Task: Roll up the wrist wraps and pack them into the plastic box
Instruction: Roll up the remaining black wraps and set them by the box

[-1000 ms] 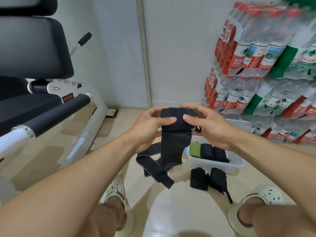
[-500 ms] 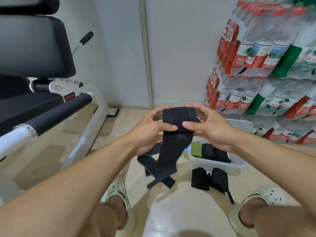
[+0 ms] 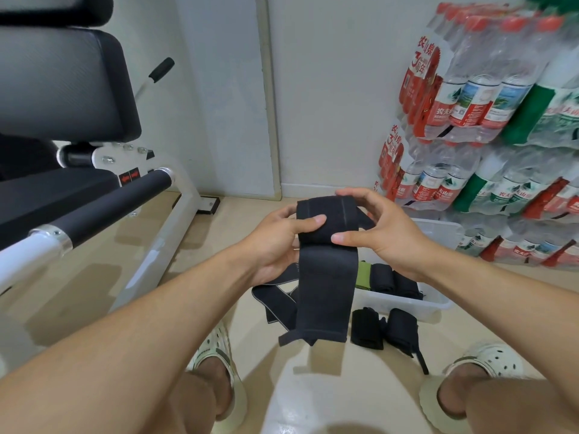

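Both hands (image 3: 329, 233) grip black wrap (image 3: 326, 258), its tail hiding box (image 3: 404, 303) partly.

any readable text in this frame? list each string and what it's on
"农夫山泉": red bottle labels in the shrink-wrapped water packs.
"3周年": red pack wrap, top left of the stack.
"农夫山泉", partly cut off: green-labelled bottles lower right.
Small Latin print under the label brand: too small to read.
Red arrow stickers on the white bench frame: no letters legible.
Wrist wraps, plastic box, sandals: none visible.

Matt black cloth wrap (image 3: 326, 277), translucent plastic box (image 3: 407, 303)
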Motion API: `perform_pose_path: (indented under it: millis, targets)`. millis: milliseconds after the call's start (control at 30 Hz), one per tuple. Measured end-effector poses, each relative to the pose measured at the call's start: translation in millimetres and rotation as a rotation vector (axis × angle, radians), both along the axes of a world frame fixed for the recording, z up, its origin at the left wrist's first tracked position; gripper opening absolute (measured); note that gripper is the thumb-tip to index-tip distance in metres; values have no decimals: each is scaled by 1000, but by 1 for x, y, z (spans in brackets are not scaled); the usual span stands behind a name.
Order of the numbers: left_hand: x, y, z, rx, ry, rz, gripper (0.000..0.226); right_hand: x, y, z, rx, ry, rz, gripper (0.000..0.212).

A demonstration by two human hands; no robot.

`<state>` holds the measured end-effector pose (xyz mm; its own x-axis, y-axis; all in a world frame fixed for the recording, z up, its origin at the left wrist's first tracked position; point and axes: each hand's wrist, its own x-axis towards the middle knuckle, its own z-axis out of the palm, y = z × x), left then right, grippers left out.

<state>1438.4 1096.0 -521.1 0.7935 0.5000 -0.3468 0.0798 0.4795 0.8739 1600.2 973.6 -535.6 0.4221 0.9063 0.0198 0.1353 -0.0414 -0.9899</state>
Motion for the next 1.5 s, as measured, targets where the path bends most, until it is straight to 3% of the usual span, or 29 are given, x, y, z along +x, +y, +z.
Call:
perform_pose_path:
  millis: [233, 467, 667, 833, 1033, 1200, 1500]
  targets:
    - [1, 2, -4, 120, -48, 31, 62, 0, 1, 0, -64, 300, 32, 59]
    - [-2, 4, -10, 261, -53, -7, 68, -4, 3, 1, -167, 467, 42, 48]
    - [-3, 2, -10, 185, -29, 7, 66, -4, 3, 1, -77, 413, 2, 52]
    - [0, -2, -5, 83, -15, -3, 44, -5, 0, 3, -12, 273, -29, 45]
    - [3, -4, -4, 11, 20, 32, 43, -6, -2, 3, 20, 118, -25, 46]
    - [3, 2, -3, 12, -26, 68, 44, 0, 0, 3, -5, 243, 12, 47]
    - [1, 3, -7, 185, -54, 74, 51, -4, 3, 0, -93, 458, 52, 53]
